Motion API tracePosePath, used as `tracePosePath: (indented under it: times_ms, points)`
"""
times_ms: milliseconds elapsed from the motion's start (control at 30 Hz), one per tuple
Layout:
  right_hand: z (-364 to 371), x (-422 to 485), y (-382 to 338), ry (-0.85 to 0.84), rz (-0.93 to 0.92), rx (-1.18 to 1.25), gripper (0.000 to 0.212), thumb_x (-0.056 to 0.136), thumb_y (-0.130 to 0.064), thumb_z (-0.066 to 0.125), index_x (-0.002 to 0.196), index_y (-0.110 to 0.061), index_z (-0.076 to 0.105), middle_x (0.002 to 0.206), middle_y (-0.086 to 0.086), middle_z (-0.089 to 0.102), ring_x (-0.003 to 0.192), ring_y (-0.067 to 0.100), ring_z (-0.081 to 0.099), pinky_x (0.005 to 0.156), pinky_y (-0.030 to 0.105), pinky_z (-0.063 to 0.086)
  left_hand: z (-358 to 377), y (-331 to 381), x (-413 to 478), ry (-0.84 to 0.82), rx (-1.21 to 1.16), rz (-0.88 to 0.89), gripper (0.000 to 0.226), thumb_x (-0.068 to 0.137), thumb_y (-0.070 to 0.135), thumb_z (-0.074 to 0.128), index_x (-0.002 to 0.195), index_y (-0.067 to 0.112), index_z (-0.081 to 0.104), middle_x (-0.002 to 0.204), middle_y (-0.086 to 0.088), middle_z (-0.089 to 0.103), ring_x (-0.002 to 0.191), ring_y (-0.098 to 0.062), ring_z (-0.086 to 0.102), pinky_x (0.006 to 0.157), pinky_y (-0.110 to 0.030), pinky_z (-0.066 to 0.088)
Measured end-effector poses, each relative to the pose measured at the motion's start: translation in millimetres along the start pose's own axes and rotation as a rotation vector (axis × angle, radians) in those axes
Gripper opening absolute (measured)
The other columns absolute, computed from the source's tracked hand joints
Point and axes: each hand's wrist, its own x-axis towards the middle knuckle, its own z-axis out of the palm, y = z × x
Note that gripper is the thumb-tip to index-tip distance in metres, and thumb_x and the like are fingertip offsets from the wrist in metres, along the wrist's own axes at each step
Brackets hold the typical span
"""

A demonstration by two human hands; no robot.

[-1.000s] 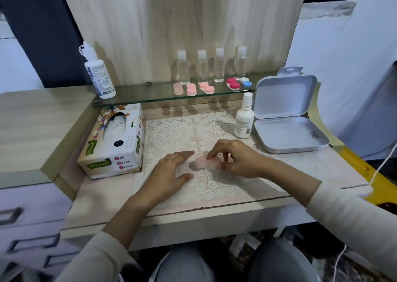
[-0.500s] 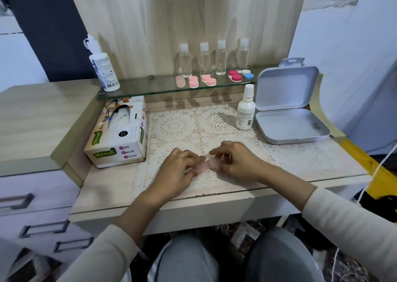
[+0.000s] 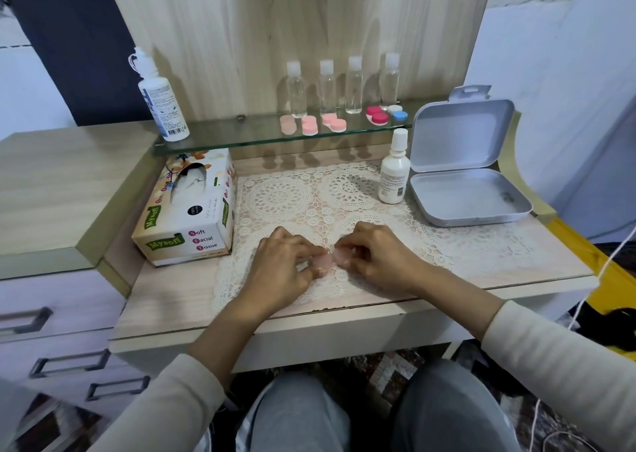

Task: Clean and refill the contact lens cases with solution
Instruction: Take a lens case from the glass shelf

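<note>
Wood desk (image 3: 165,300): pale top, with grey-handled drawers (image 3: 51,314) to your left and a wood-grain back panel (image 3: 275,21) behind.
Lace mat (image 3: 292,193): white, spread across the middle of the desk under your hands.
Glass shelf (image 3: 223,134): runs along the back panel and carries a large white solution bottle (image 3: 161,107) at its left end, a row of small clear bottles (image 3: 327,88), pink lens cases (image 3: 309,125), a red-capped case (image 3: 377,116) and a blue-and-white case (image 3: 397,112).
Desk left: a tissue box (image 3: 187,210) lies just beside the mat.
Desk right: a small white bottle (image 3: 394,172) stands upright, just beside an open metal tin (image 3: 471,196) with its lid raised.
Room: a white wall (image 3: 550,73) on your right, a dark panel at upper left, and a white cable (image 3: 602,272) past the desk's right edge.
Pale pink lens case (image 3: 332,260): near the front of the mat, between your hands; you cannot tell whether it touches the mat.
Left hand (image 3: 282,265): fingers curled, pinching the case's left end.
Right hand (image 3: 375,258): fingers curled, pinching its right end.
Change: a second ago your left hand lay flat with its fingers stretched out beside the case and only the right held it; now both grip it. The case keeps about the same spot, and nothing else has moved.
</note>
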Motion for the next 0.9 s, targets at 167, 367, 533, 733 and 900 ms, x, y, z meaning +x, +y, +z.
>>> tracePosePath:
  times_ms: [167,367,533,733,900]
  points:
    - [1.8,-0.8,-0.1,0.007,-0.002,-0.013,0.028,0.083,-0.018,0.066,0.11,-0.008,0.066,0.078,-0.007,0.041,0.073,0.009,0.04,0.064,0.007,0.03,-0.1,3.2,1.3,0.037,-0.004,-0.033,0.033,0.071,0.038,0.075,0.101,0.022,0.072,0.093,0.004,0.07,0.091,-0.014,0.044,0.085,-0.037,0.04]
    - [5.0,-0.7,0.6,0.003,0.009,-0.028,0.028,0.083,-0.013,0.063,0.11,-0.007,0.064,0.084,-0.003,0.041,0.076,0.012,0.041,0.062,0.014,0.029,3.6,10.5,7.0,0.029,0.091,-0.207,0.053,0.057,0.067,0.068,0.072,0.019,0.054,0.076,0.008,0.054,0.084,-0.013,0.043,0.076,-0.032,0.037]
    - [5.9,-0.8,2.3,0.002,0.003,-0.019,0.026,0.084,-0.015,0.063,0.109,-0.009,0.065,0.08,-0.006,0.038,0.074,0.011,0.04,0.061,0.015,0.028,7.3,7.9,-0.7,-0.073,-0.24,-0.148,0.043,0.072,0.04,0.073,0.105,0.022,0.053,0.106,0.006,0.055,0.101,-0.008,0.049,0.089,-0.027,0.04]
    - [6.6,-1.8,3.3,0.009,-0.008,0.006,0.022,0.085,-0.016,0.063,0.105,-0.009,0.065,0.079,-0.005,0.04,0.07,0.006,0.038,0.061,0.015,0.026,0.7,0.5,-13.6,0.009,-0.261,-0.073,0.046,0.079,0.004,0.069,0.123,0.012,0.058,0.109,-0.004,0.066,0.097,-0.013,0.061,0.093,-0.018,0.043]
    - [6.2,-2.9,2.3,0.01,-0.003,0.021,0.023,0.086,-0.018,0.062,0.107,-0.012,0.065,0.078,-0.014,0.036,0.07,-0.002,0.038,0.062,0.01,0.03,-1.7,-4.6,-13.2,0.027,-0.194,-0.031,0.04,0.075,0.015,0.075,0.114,0.012,0.066,0.095,-0.003,0.068,0.087,-0.012,0.058,0.079,-0.008,0.037]
